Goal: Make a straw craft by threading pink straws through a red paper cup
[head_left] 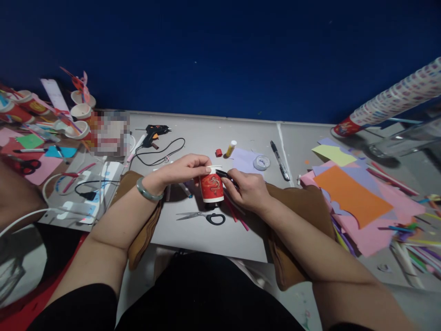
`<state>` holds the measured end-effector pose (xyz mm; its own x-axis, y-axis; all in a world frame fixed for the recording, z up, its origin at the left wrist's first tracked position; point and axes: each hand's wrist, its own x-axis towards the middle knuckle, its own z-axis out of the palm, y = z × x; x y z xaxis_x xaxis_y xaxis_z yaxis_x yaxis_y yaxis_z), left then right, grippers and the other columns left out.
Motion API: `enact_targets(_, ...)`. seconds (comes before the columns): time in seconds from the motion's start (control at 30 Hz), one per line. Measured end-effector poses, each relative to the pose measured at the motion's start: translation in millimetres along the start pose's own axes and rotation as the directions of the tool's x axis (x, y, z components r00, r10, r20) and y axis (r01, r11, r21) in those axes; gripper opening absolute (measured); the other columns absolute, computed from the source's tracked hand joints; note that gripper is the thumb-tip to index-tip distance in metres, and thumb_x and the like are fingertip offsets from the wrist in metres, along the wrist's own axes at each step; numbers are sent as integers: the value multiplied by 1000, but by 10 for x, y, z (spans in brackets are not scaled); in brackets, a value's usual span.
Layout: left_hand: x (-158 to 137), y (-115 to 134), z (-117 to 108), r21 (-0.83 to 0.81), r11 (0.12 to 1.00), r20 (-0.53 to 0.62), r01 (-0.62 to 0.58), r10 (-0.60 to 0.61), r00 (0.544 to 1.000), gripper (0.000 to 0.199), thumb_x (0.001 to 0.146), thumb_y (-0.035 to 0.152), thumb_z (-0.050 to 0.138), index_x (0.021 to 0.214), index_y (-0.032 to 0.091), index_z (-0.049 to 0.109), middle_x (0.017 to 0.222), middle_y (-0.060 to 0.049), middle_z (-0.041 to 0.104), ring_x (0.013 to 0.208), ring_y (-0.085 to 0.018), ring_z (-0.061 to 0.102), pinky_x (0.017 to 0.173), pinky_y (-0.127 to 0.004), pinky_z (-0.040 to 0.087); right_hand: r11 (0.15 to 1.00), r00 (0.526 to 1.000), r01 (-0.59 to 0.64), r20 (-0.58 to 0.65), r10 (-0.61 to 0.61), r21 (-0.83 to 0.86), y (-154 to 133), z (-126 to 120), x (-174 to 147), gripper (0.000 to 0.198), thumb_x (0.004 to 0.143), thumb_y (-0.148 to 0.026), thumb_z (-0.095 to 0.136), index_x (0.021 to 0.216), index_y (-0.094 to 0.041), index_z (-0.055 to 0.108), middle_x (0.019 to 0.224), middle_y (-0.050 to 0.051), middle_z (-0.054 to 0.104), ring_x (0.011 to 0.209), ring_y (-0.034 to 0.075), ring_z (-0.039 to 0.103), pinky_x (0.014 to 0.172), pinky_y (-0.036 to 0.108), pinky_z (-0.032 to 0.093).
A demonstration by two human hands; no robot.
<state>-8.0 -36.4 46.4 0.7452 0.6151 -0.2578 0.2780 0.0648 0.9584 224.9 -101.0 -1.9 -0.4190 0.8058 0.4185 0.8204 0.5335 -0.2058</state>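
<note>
In front of me stands a red paper cup (211, 186) with a gold pattern and white bands at top and bottom. My left hand (191, 169), a jade-coloured bangle on its wrist, grips the cup at its upper edge. My right hand (248, 187) is closed around a slim black tool (224, 174) whose tip meets the cup near the top; its exact kind is partly hidden by the fingers. Something dark shows at the cup's base. Just below it lie scissors (203, 217) with dark handles.
Behind the cup are a glue stick (230, 148), its red cap (218, 152), a tape roll (262, 162), a black marker (279, 161) and a glue gun (155, 135). Coloured paper (354, 195) and stacked cups (389, 99) fill the right. Another person's arm (20, 197) and a power strip (81, 209) are left.
</note>
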Motion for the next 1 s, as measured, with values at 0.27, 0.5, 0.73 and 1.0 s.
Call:
enact_targets(0.27, 16, -48, -41, 28, 998, 71, -50, 48, 996, 31, 91, 44, 61, 83, 15, 57, 74, 0, 57, 61, -9, 54, 54, -19, 43, 996, 997, 81, -5, -81, 47, 14, 0, 1, 38, 105, -40, 38, 83, -18, 60, 61, 1, 61, 53, 13, 49, 55, 27, 26)
enact_targets(0.5, 10, -59, -67, -21, 999, 134, -33, 35, 990, 30, 90, 43, 64, 81, 14, 58, 73, 0, 56, 60, -8, 53, 54, -20, 41, 988, 989, 145, -5, -145, 44, 8, -11, -3, 38, 105, -39, 36, 80, -19, 57, 60, 0, 59, 52, 13, 47, 56, 27, 27)
enact_targets(0.73, 2, -53, -84, -12, 999, 169, -49, 50, 984, 30, 92, 41, 62, 78, 15, 56, 71, 1, 53, 60, -8, 52, 55, -21, 40, 986, 989, 145, 30, -148, 80, 13, -16, -9, 38, 105, -39, 36, 81, -19, 58, 61, 0, 59, 53, 13, 46, 57, 27, 27)
enact_targets(1.0, -6, -46, -105, 22, 998, 201, -63, 57, 978, 33, 92, 43, 62, 77, 15, 56, 69, 1, 50, 60, -8, 48, 55, -21, 38, 980, 985, 161, 50, -167, 116, 5, -21, -11, 40, 106, -39, 34, 81, -18, 57, 61, 0, 58, 53, 13, 45, 56, 27, 27)
